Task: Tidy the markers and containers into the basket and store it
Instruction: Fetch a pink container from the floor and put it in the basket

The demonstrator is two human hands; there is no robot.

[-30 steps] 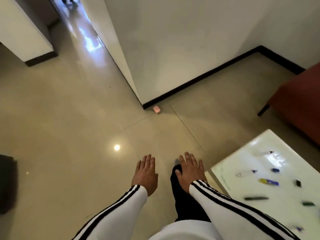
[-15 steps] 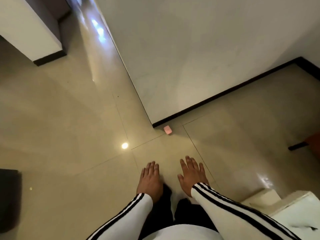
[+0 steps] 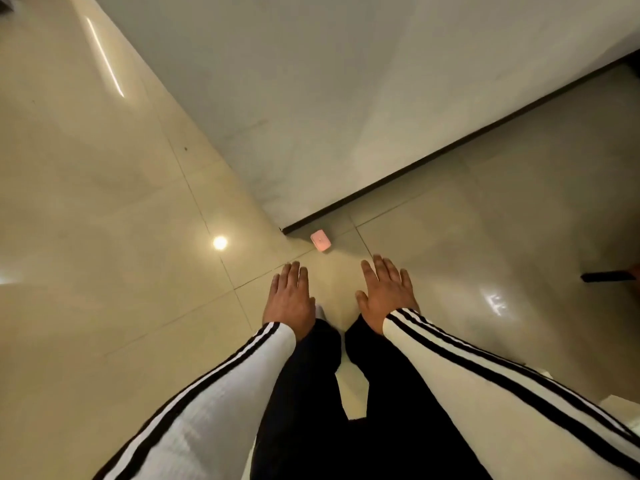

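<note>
The left hand (image 3: 289,299) and the right hand (image 3: 384,292) are held out side by side, palms down, with a gap between them. Both are empty: the fingers are straight and loosely spread, the right hand's a little wider, and they touch nothing. Each wrist runs back into a white sleeve with black stripes along it, the left sleeve (image 3: 207,393) slanting in from the lower left and the right sleeve (image 3: 485,382) from the lower right. Between and below the sleeves are the person's black trousers (image 3: 311,410), seen from above.

Under the hands lies a glossy beige tiled floor (image 3: 104,271) crossed by thin grout lines. Just beyond the fingertips, and nearer the right hand, a small pink object (image 3: 321,240) sits on the floor at the foot of a wall corner – too small to tell what it is. The pale wall (image 3: 311,98) rises from there, and a black skirting (image 3: 450,154) runs along its base toward the upper right. A round lamp reflection (image 3: 220,242) shines on the tile to the left of the hands, and a long light streak (image 3: 104,57) lies at the upper left. A dark furniture foot (image 3: 606,276) juts in at the right edge.

Where the markers, containers and basket are cannot be told from this view.
</note>
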